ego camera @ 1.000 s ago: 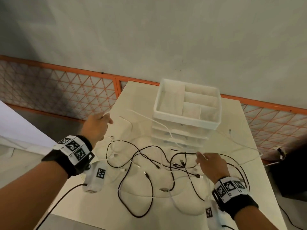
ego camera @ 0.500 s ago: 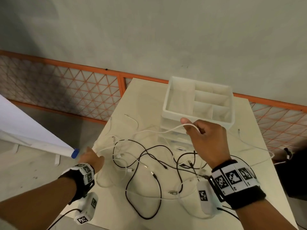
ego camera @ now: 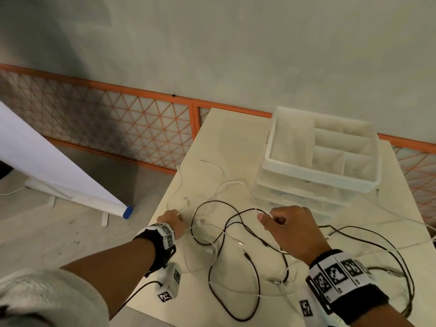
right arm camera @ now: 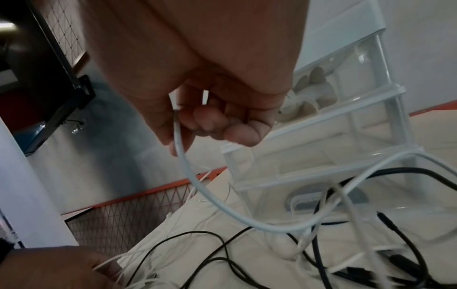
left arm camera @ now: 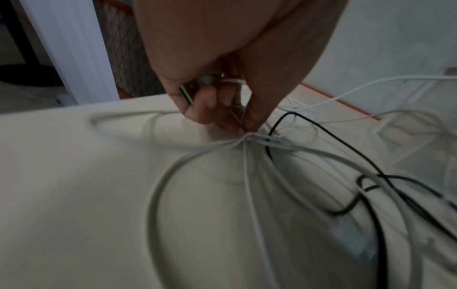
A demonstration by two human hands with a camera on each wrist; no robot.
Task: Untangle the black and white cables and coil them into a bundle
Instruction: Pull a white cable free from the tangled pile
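Note:
Black cables (ego camera: 238, 223) and thin white cables (ego camera: 226, 185) lie tangled on the cream table (ego camera: 226, 138). My left hand (ego camera: 173, 219) is at the table's left edge, its fingertips (left arm camera: 252, 117) pinching several white strands gathered into a bunch (left arm camera: 247, 136). My right hand (ego camera: 287, 227) hovers over the middle of the tangle, curled around a white cable (right arm camera: 188, 172) that hangs down in a loop from between thumb and forefinger. The black cables (right arm camera: 202, 246) run under both hands.
A white plastic drawer unit (ego camera: 323, 156) with a divided top tray stands at the table's back right. An orange mesh fence (ego camera: 118, 123) runs behind the table. A white rolled screen (ego camera: 47, 166) lies on the floor to the left.
My right hand has come down from in front of the drawer unit toward the tangle, still holding the white cable. My left hand has moved inward onto the table edge, gathering white strands.

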